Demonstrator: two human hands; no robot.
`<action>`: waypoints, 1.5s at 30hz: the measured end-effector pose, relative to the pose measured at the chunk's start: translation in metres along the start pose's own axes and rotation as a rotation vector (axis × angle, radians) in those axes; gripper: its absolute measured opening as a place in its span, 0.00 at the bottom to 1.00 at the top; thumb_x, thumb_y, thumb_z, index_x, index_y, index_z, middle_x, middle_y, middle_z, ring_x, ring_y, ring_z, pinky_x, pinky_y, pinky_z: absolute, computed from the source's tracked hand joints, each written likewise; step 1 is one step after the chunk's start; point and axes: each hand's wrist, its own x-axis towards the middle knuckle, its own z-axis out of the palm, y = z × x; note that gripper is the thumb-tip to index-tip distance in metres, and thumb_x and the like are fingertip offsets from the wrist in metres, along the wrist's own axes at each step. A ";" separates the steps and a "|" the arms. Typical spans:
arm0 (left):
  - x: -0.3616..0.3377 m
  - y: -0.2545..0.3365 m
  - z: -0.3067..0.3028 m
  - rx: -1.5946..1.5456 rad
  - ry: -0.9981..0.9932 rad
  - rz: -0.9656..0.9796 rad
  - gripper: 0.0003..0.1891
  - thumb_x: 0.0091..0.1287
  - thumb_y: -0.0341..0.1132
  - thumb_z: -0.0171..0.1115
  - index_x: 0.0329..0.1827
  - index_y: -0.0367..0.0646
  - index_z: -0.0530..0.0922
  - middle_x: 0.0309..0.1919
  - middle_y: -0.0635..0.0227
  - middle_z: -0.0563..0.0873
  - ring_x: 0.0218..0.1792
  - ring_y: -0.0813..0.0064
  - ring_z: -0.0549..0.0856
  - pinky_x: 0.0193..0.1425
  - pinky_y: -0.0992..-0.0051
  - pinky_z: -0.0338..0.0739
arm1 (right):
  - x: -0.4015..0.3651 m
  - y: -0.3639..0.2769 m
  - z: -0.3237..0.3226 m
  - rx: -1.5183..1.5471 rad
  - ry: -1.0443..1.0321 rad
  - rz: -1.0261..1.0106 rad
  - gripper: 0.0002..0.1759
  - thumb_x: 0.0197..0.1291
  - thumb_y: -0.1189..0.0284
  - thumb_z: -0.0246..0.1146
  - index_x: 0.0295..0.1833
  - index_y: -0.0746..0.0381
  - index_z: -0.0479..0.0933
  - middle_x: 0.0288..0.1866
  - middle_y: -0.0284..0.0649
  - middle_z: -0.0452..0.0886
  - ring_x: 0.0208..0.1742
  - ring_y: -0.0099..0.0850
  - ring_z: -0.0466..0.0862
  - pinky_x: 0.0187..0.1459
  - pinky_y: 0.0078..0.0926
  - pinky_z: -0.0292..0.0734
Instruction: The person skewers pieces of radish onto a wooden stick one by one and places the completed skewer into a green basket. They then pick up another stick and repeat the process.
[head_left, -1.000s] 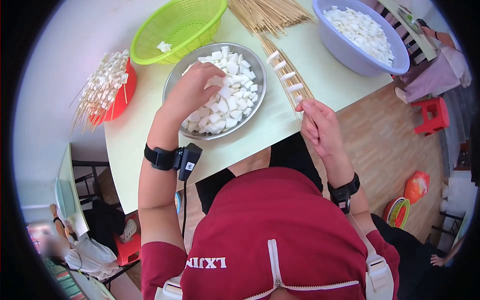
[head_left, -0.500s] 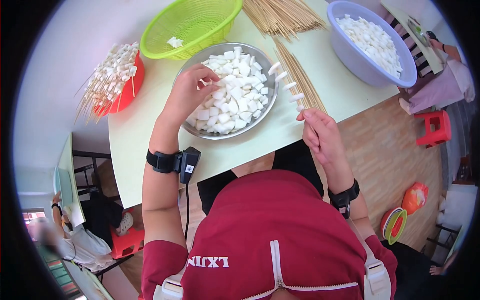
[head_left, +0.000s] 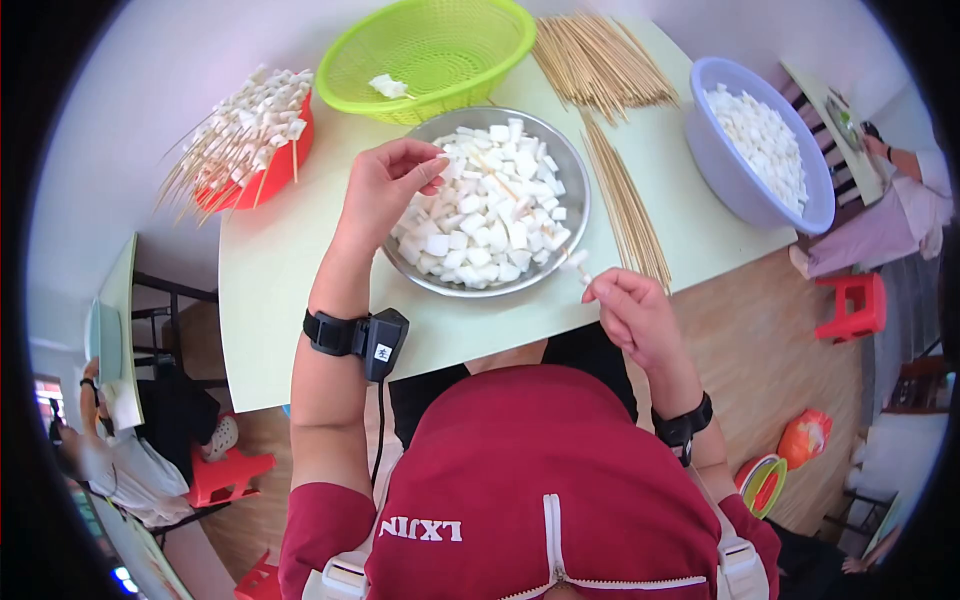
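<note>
Fingers of the left hand [head_left: 385, 190] were curled, thumb and forefinger pinched together just above the left rim of the metal bowl [head_left: 572, 170]. Whether a piece sat between them could not be told. The bowl stood in the middle of the pale table [head_left: 290, 270], heaped with white cubes [head_left: 490, 215].

The right hand [head_left: 630, 315] hovered at the near right of the bowl, over the table's near edge. It was closed in a loose fist around a thin skewer [head_left: 583, 273], which pointed up and left across the bowl. One white piece [head_left: 577, 259] was threaded on it just beyond the knuckles.

Loose bamboo sticks [head_left: 625, 205] lay in a row right of the bowl, with a bigger bundle [head_left: 600, 65] at the far edge. A green basket [head_left: 440, 45] stood far of the bowl, and a red plate [head_left: 255, 165] of loaded skewers lay at far left. A lavender basin [head_left: 720, 170] of more white pieces stood at far right. Beyond it another person [head_left: 920, 200] sat near a red stool [head_left: 850, 305].
</note>
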 end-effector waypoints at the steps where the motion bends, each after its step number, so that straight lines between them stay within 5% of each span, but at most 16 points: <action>1: -0.001 -0.001 -0.004 -0.154 0.010 -0.039 0.08 0.62 0.27 0.63 0.42 0.33 0.79 0.34 0.63 0.84 0.33 0.79 0.84 0.40 0.81 0.79 | 0.002 -0.001 0.003 -0.015 -0.017 -0.001 0.11 0.67 0.70 0.54 0.37 0.66 0.76 0.10 0.24 0.61 0.09 0.11 0.56 0.11 0.11 0.48; 16: -0.001 0.002 -0.014 -0.428 0.052 -0.033 0.10 0.61 0.24 0.63 0.44 0.31 0.77 0.37 0.59 0.84 0.37 0.74 0.85 0.42 0.80 0.81 | 0.016 0.000 0.018 -0.061 -0.025 0.020 0.11 0.67 0.70 0.54 0.37 0.67 0.75 0.11 0.25 0.61 0.09 0.12 0.55 0.10 0.11 0.49; 29: 0.001 -0.004 -0.006 -0.292 0.053 0.020 0.08 0.61 0.24 0.63 0.43 0.33 0.78 0.37 0.62 0.85 0.38 0.76 0.85 0.43 0.80 0.80 | 0.019 0.002 0.023 -0.006 -0.083 0.032 0.12 0.68 0.69 0.52 0.38 0.68 0.75 0.10 0.25 0.62 0.09 0.12 0.56 0.11 0.11 0.50; 35: 0.001 -0.004 -0.005 -0.297 0.071 0.027 0.09 0.60 0.22 0.62 0.43 0.31 0.78 0.36 0.62 0.83 0.36 0.77 0.85 0.42 0.81 0.81 | 0.023 0.001 0.023 -0.314 0.079 -0.137 0.13 0.69 0.68 0.51 0.39 0.68 0.75 0.11 0.25 0.62 0.10 0.12 0.56 0.11 0.11 0.51; 37: 0.000 -0.004 -0.004 -0.307 0.059 0.037 0.09 0.60 0.22 0.62 0.43 0.31 0.78 0.36 0.62 0.83 0.36 0.77 0.85 0.42 0.81 0.81 | 0.022 -0.004 0.019 0.049 -0.112 0.048 0.11 0.67 0.70 0.55 0.39 0.68 0.75 0.12 0.25 0.65 0.10 0.12 0.57 0.12 0.11 0.50; 41: 0.000 -0.002 -0.003 -0.288 0.070 0.028 0.09 0.60 0.21 0.62 0.44 0.31 0.78 0.36 0.62 0.83 0.36 0.77 0.85 0.43 0.81 0.81 | 0.024 0.001 0.023 0.105 -0.114 0.078 0.11 0.67 0.70 0.55 0.39 0.68 0.75 0.12 0.25 0.64 0.10 0.12 0.57 0.12 0.11 0.50; 43: 0.000 -0.003 -0.003 -0.295 0.079 0.028 0.10 0.60 0.21 0.62 0.44 0.31 0.78 0.36 0.63 0.83 0.36 0.77 0.84 0.43 0.81 0.81 | 0.025 0.003 0.030 -0.240 0.003 -0.047 0.14 0.69 0.68 0.51 0.39 0.68 0.74 0.11 0.25 0.61 0.10 0.13 0.55 0.11 0.11 0.50; 45: 0.000 -0.003 -0.003 -0.301 0.076 0.038 0.09 0.60 0.22 0.62 0.44 0.31 0.78 0.36 0.63 0.83 0.37 0.77 0.84 0.43 0.81 0.81 | 0.025 0.003 0.030 -0.255 0.014 -0.070 0.15 0.70 0.67 0.51 0.39 0.68 0.75 0.11 0.25 0.60 0.09 0.13 0.55 0.11 0.11 0.50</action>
